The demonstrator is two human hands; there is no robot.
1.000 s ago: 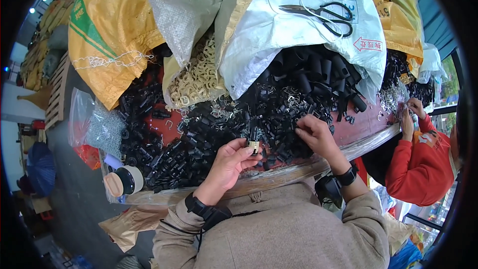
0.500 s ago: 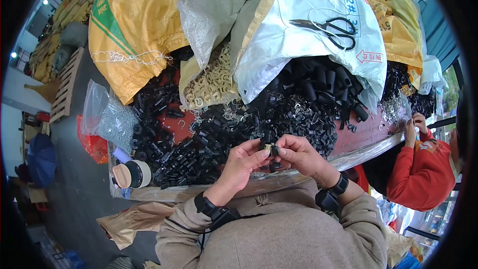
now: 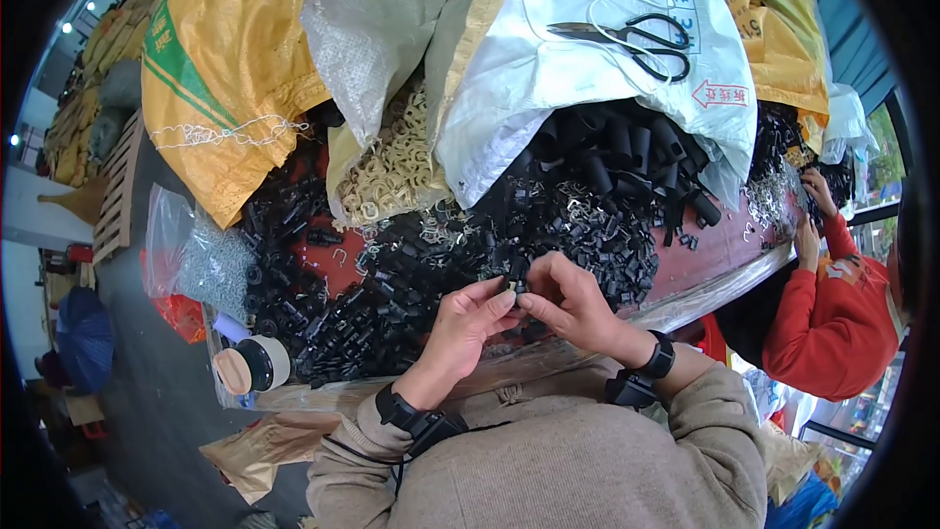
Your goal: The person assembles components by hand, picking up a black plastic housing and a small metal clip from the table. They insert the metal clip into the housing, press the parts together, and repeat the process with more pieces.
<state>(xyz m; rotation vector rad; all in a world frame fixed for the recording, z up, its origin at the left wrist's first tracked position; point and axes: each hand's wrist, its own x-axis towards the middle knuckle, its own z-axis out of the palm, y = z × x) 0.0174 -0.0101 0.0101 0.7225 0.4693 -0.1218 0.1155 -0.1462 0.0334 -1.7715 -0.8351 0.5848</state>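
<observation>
Red surface [image 3: 700,257], heaped with black parts [image 3: 338,331]. Head view: small dark-and-cream piece [image 3: 512,287] between both hands; left hand [image 3: 458,329] fingers clamped on it, right hand [image 3: 576,310] close against it, grip unclear. Seemingly mid-fitting; next calls for steady pinching.

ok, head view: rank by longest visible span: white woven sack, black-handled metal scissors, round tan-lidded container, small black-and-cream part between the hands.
1. White woven sack
2. Black-handled metal scissors
3. Round tan-lidded container
4. Small black-and-cream part; partly covered, so full size unsure, but its visible bit is smallest.
</observation>
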